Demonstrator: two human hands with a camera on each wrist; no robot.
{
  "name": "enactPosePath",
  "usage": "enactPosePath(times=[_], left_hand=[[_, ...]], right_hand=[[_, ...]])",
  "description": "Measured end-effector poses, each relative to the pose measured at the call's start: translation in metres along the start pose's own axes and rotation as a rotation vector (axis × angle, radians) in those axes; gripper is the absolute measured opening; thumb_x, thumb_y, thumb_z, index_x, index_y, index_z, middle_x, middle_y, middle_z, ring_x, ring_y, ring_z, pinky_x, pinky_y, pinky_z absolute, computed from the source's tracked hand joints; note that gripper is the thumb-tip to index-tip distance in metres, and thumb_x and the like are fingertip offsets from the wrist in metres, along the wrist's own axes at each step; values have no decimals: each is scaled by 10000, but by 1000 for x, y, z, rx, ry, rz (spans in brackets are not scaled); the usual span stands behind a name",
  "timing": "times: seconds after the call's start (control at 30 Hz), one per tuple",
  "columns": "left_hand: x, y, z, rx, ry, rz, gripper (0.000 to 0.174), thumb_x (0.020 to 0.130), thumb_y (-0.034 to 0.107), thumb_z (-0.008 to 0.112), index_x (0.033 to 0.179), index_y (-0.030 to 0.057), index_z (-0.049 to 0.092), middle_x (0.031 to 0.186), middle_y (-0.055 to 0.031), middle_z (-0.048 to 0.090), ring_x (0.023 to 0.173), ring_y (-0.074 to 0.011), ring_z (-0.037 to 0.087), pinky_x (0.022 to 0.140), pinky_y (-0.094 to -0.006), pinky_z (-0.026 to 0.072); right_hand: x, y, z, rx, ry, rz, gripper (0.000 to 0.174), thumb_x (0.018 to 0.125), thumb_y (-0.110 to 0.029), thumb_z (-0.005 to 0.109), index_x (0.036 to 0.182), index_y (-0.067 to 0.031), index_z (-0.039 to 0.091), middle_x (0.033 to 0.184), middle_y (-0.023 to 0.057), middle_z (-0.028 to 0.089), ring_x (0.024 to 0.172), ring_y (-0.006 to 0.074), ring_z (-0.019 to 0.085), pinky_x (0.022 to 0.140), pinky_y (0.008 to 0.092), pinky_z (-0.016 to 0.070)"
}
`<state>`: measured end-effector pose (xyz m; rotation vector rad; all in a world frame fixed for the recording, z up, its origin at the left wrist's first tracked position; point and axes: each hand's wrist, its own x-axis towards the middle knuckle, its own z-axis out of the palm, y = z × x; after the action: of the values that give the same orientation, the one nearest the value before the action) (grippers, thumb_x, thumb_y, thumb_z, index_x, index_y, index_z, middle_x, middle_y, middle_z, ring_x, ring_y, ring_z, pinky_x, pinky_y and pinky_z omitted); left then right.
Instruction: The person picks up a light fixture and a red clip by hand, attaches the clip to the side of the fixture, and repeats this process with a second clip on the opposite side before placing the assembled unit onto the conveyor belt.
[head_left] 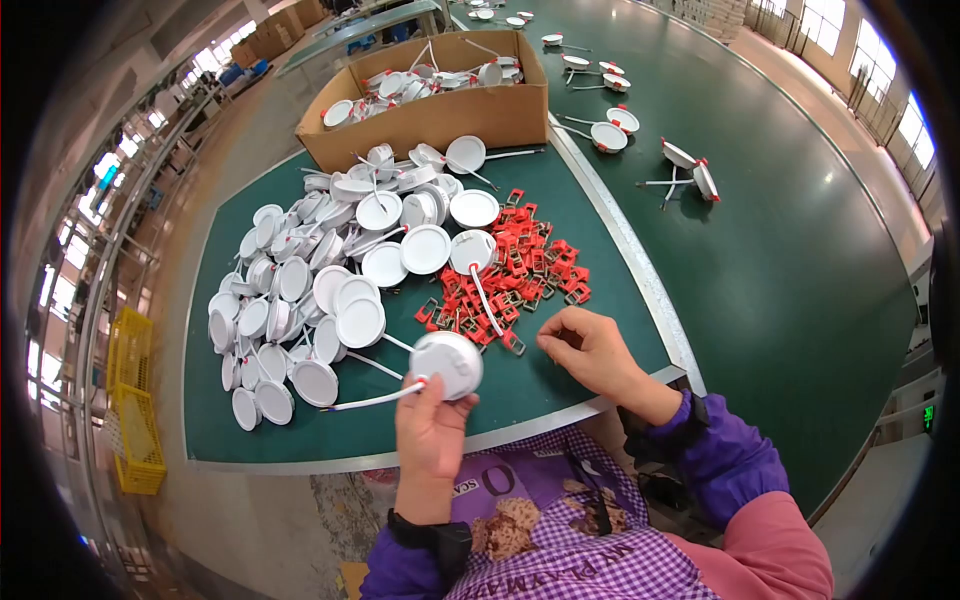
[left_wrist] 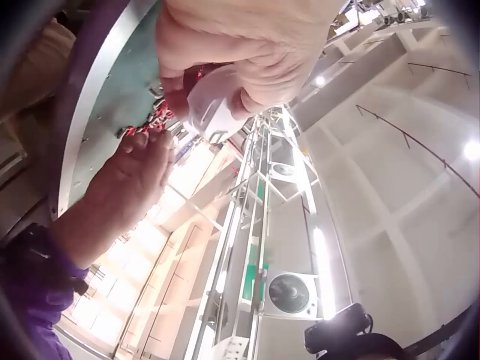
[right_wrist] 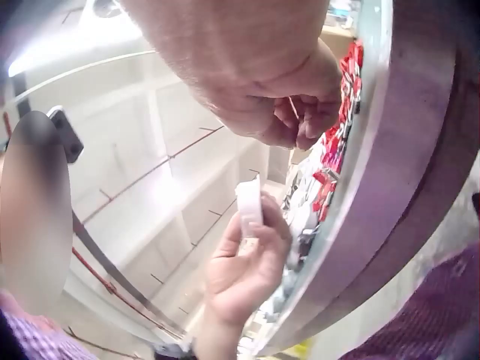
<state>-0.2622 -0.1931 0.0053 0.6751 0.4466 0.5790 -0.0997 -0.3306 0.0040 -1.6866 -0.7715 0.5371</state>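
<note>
My left hand (head_left: 430, 440) pinches a round white lamp (head_left: 447, 365) by its rim, its white cable trailing left. In the right wrist view, the left hand (right_wrist: 240, 281) holds the lamp (right_wrist: 250, 208) edge-on between thumb and fingers. My right hand (head_left: 605, 362) hovers right of the lamp, near the heap of red clips (head_left: 520, 250), fingers curled towards the thumb. The right wrist view shows the right hand's bent fingers (right_wrist: 319, 112) close together; no held thing can be made out. One lamp (head_left: 472, 251) with a cable lies against the clips.
Many white lamps (head_left: 325, 240) are heaped on the green table (head_left: 230, 448) at the left. Behind stands a cardboard box (head_left: 430, 125) of lamps. A metal edge (head_left: 640, 260) separates a second green surface (head_left: 780, 260), where lamps with red clips (head_left: 608, 137) lie.
</note>
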Motion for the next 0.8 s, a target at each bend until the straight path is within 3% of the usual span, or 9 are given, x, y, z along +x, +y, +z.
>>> enactPosePath(times=[0.03,0.07,0.1,0.17,0.27,0.47,0.57,0.7,0.8], left_hand=[[1,6,-3,19,28,44,316,871,99,545,1172,51,459,1089,-106,578,939,-215,590,681,-334,518],[0,11,-6,49,28,70,287,874,121,548,1148,58,486,1081,-90,590,942,-200,590,673,-328,517],[0,16,-9,78,28,97,261,877,142,552,1124,66,514,1073,-74,601,944,-185,591,666,-322,515],[-2,18,-13,90,59,93,265,878,138,550,1129,64,511,1072,-71,602,939,-182,593,666,-324,513],[-5,14,-17,97,90,53,314,875,127,550,1164,42,460,1076,-93,581,917,-197,586,683,-315,501],[-8,7,-13,140,55,-19,302,873,112,551,1154,38,469,1053,-96,586,897,-186,590,676,-300,496],[-11,5,-10,202,59,-60,287,864,91,567,1129,26,477,1032,-92,587,878,-177,594,675,-289,497],[-13,0,-9,283,-15,-72,271,853,75,594,1091,8,482,997,-77,587,862,-150,595,678,-270,495],[-12,-7,-11,365,-49,-49,260,859,71,586,1095,19,490,991,-71,595,853,-136,599,667,-261,501]], right_hand=[[0,0,0,-100,45,-72,90,792,-71,627,841,1,604,724,62,563,635,100,542,566,240,434],[0,-3,-1,-168,35,-116,79,791,-56,611,849,-4,598,743,88,556,645,178,571,575,282,448],[0,-1,1,-168,32,-113,79,791,-56,611,849,-4,598,743,88,556,645,178,571,575,282,448],[-1,5,4,-283,41,-317,80,795,-60,605,856,-9,596,806,106,573,691,250,590,606,329,469],[1,7,2,-366,35,-333,97,797,-74,605,875,-17,588,866,110,575,757,293,592,645,362,480],[2,14,22,-667,74,-562,188,771,-59,617,951,-44,565,921,103,566,731,262,594,634,346,492],[5,11,25,-913,-73,-545,106,783,-79,560,865,-19,532,917,119,562,793,258,593,653,364,491],[8,-4,26,-1052,-130,-436,86,792,-71,542,837,-9,502,841,132,561,734,273,596,609,376,486],[3,-18,24,-611,31,-306,110,793,-70,563,853,-2,500,708,140,566,610,287,594,547,375,472]])
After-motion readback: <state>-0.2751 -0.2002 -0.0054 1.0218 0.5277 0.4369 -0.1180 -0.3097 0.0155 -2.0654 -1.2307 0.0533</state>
